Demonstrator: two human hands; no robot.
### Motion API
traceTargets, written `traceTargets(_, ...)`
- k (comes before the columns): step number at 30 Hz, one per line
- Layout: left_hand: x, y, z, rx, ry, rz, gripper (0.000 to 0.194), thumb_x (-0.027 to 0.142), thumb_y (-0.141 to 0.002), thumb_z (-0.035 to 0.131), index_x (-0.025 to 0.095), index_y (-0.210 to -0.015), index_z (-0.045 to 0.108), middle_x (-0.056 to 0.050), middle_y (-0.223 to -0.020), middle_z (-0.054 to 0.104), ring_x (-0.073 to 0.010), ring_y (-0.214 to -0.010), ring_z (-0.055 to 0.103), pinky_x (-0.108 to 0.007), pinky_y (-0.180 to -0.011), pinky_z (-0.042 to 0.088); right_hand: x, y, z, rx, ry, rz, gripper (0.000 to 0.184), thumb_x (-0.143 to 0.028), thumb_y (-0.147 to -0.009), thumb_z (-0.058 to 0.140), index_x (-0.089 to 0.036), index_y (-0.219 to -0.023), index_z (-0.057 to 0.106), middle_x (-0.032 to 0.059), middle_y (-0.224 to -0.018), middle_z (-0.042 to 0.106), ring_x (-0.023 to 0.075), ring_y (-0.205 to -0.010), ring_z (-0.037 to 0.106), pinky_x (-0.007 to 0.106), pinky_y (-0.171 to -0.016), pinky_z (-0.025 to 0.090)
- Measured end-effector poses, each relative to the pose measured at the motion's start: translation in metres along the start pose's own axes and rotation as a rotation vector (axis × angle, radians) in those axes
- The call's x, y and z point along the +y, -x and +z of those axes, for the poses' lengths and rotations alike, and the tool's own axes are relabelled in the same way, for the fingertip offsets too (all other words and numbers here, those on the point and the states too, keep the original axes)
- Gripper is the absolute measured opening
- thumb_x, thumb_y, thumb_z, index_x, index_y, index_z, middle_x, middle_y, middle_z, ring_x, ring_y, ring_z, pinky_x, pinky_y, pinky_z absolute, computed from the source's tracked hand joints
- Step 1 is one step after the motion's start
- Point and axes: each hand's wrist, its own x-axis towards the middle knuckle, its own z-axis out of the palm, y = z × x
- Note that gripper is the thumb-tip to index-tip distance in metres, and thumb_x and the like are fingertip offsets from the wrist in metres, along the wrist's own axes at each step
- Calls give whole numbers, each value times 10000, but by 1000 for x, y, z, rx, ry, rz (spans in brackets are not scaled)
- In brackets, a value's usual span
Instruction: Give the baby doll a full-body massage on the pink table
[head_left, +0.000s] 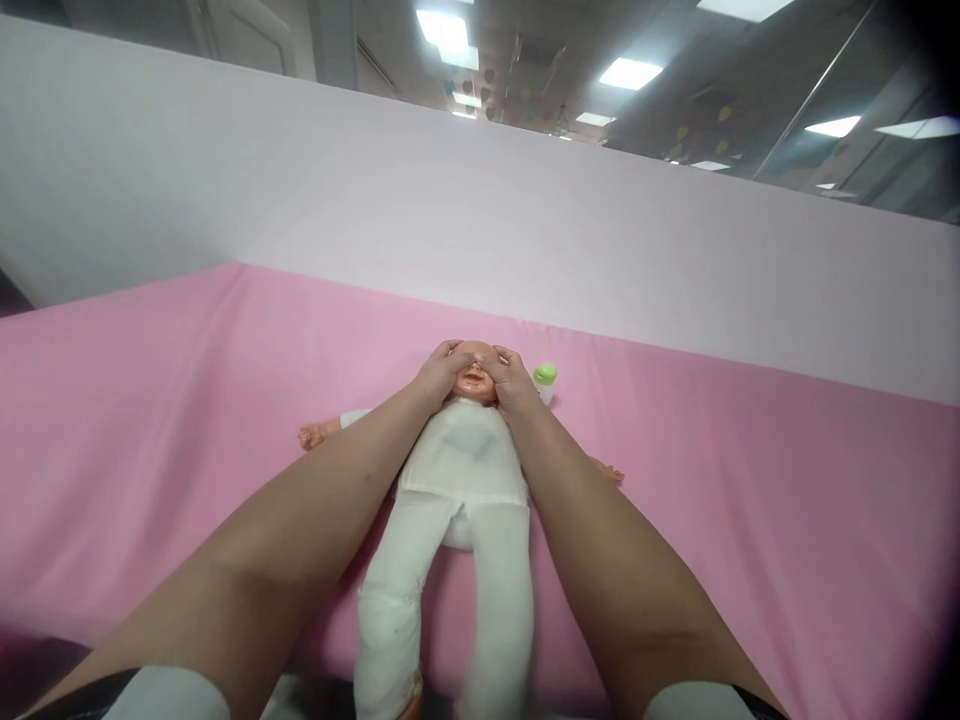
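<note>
Left hand (439, 375) and right hand (513, 378) hide the eyes of the baby doll (469, 455), its legs (504, 590) cropped below.

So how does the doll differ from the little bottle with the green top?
The doll is much bigger than the bottle. The doll is dressed in white, while the bottle has a bright green top. The left hand and right hand clasp the doll's head; neither grips the bottle. Both things are on the pink cover.
</note>
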Motion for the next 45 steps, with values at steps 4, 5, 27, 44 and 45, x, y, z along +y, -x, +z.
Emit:
traceTargets(4, -5, -6, 0, 17, -13, 38, 413, 379, -715, 812, 197, -1058, 672, -63, -931, 714, -221, -853, 688, -369, -831, 561, 2, -2, 2, 61, 10, -16, 599, -406, -623, 919, -242, -1117, 622, 29, -1093, 711, 218, -965, 715, 410, -901, 604)
traceTargets(5, -6, -8, 0, 25, -9, 44, 390, 383, -724, 802, 197, -1044, 677, -59, -925, 714, -218, -860, 685, -363, -839, 560, 3, -2, 1, 63, -8, -22, 569, -418, -639, 908, -237, -1101, 631, 30, -1079, 719, 217, -969, 716, 409, -911, 601)
traceTargets(27, -1, 2, -4, 57, 14, 32, 609, 305, -633, 866, 186, -1186, 640, -91, -985, 727, -247, -839, 712, -402, -796, 588, -1, 1, 5, -38, 18, -8, 616, -367, -620, 903, -253, -1136, 585, 36, -1145, 691, 237, -986, 721, 403, -871, 609)
traceTargets(44, 4, 3, -9, 36, 180, -51, 653, 231, -663, 763, 187, -1301, 626, -144, -1197, 715, -299, -1026, 718, -437, -913, 594, 12, -5, -6, -66, -220, 58, 544, -277, -680, 741, -275, -1211, 623, 63, -1240, 689, 284, -1096, 694, 513, -951, 592)
traceTargets(45, 4, 4, -8, 28, 170, -40, 660, 232, -662, 778, 182, -1301, 623, -142, -1171, 718, -292, -1004, 720, -433, -909, 594, 11, -4, -5, -79, -201, 56, 570, -283, -680, 751, -276, -1232, 607, 61, -1237, 684, 284, -1088, 697, 509, -950, 593)
